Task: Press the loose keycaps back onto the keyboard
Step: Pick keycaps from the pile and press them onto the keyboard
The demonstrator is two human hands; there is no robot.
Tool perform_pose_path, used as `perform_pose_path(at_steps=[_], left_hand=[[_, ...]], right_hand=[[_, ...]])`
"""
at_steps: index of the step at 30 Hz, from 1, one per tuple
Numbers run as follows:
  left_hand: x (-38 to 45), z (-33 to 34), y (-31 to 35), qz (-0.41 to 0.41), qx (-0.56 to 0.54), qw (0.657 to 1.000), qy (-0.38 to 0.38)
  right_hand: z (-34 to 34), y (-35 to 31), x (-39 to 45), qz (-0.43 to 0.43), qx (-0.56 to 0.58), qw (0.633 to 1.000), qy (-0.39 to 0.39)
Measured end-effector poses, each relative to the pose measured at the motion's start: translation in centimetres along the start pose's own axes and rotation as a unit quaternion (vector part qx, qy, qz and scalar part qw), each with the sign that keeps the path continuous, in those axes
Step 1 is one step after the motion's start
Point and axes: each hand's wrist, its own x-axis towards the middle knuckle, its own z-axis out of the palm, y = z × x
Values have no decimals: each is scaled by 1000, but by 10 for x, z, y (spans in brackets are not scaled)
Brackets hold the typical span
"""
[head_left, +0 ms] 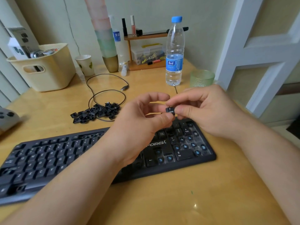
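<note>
Now both hands are raised above the right end of the black keyboard [103,153], which lies on the wooden table [203,200]. The right hand [209,111] pinches a black keycap [169,110] marked "7 Home" between thumb and forefinger. The left hand [139,120] has its fingers curled, and its thumb and forefinger tips touch the same keycap. Many number-pad places on the keyboard show bare blue stems. A pile of loose keycaps [95,112] lies on the table behind the keyboard, beside a coiled cable [107,88].
</note>
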Motion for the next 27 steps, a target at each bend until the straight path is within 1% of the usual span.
perform_pose_path(at_steps=[3, 8, 11, 17, 23, 27], left_hand=[[2, 0, 0, 1, -7, 1000, 11], [3, 1, 0, -7, 17, 1000, 20], [3, 0, 0, -9, 45, 999, 25], [3, 1, 0, -1, 118, 993, 32], [8, 2, 1, -7, 122, 990, 64], [9, 2, 3, -19, 85, 993, 79]], right_hand=[[-2, -3, -2, -3, -11, 1000, 21], [-2, -7, -4, -52, -134, 990, 12], [-2, -6, -5, -75, -173, 982, 13], [3, -7, -6, -132, -295, 946, 17], [5, -7, -6, -154, -317, 935, 34], [4, -5, -4, -158, -310, 936, 43]])
